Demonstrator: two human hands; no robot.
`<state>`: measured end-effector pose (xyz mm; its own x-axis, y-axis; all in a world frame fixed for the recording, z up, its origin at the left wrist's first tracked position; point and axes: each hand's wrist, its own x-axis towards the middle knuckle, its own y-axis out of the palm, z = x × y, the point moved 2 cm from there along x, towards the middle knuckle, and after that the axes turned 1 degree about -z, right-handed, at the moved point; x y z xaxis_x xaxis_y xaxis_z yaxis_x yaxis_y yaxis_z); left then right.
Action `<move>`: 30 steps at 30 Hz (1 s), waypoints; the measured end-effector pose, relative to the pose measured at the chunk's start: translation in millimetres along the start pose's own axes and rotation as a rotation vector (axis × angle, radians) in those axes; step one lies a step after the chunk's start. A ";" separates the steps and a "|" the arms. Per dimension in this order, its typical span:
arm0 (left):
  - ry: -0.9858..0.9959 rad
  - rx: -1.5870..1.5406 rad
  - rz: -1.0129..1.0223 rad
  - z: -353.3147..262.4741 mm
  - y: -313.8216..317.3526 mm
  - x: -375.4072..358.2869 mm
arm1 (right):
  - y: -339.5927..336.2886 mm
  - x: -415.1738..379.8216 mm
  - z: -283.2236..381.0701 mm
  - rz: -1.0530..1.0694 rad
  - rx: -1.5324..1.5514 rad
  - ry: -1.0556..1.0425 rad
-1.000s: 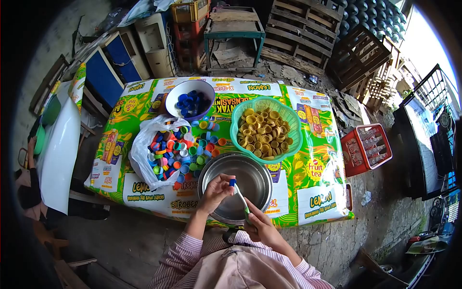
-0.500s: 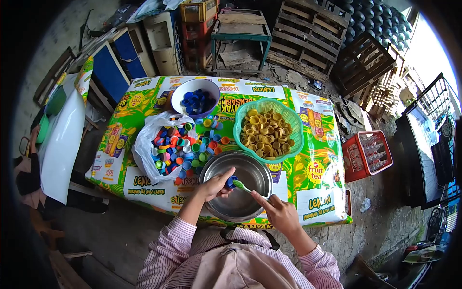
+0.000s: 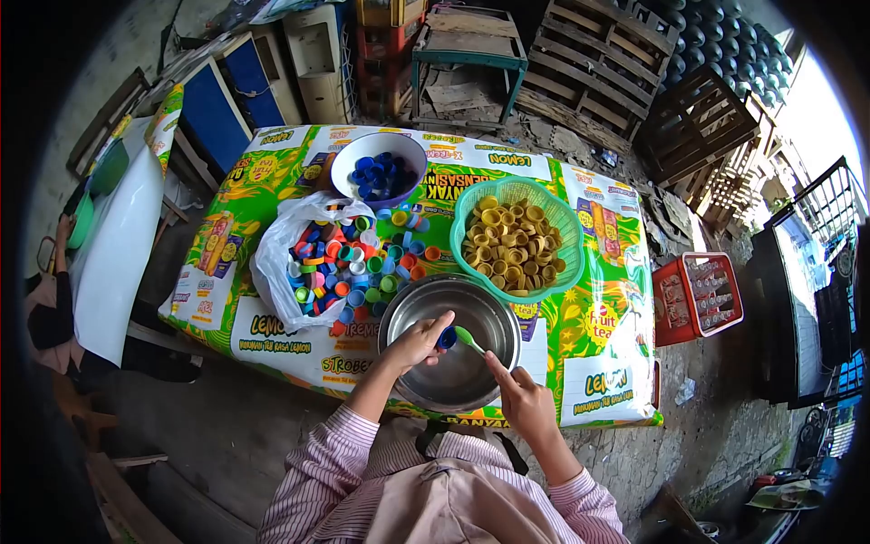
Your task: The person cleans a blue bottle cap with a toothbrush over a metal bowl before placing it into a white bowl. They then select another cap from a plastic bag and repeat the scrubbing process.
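My left hand pinches a dark blue bottle cap over a round metal basin, with the cap's hollow side turned toward the right. In my right hand is a small brush with a green head, likely a toothbrush, its pale handle running under my fingers. The brush head lies just right of the cap, close to its opening. Behind the basin, a white plastic bag spills mixed coloured bottle caps onto the tablecloth.
A green basket of yellowish caps stands behind right, and a white-and-purple bowl of blue caps behind left. The printed cloth covers the table. A red bottle crate is right; another person's hand is far left.
The brush head has shifted slightly right, away from the cap's mouth. Both hands stay over the basin, the cap still held. The whole view has shifted slightly.
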<state>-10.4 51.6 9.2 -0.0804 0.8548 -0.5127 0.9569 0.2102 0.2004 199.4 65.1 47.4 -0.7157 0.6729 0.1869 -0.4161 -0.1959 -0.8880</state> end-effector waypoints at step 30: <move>0.642 0.911 -0.319 -18.7 24.9 -34.7 | -11.2 -5.3 7.0 -0.047 0.131 0.260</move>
<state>11.0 36.1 47.6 -0.2306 0.9631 0.1390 0.6930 0.2629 -0.6713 203.9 58.7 59.3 -0.5333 0.8403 0.0975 -0.5263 -0.2393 -0.8159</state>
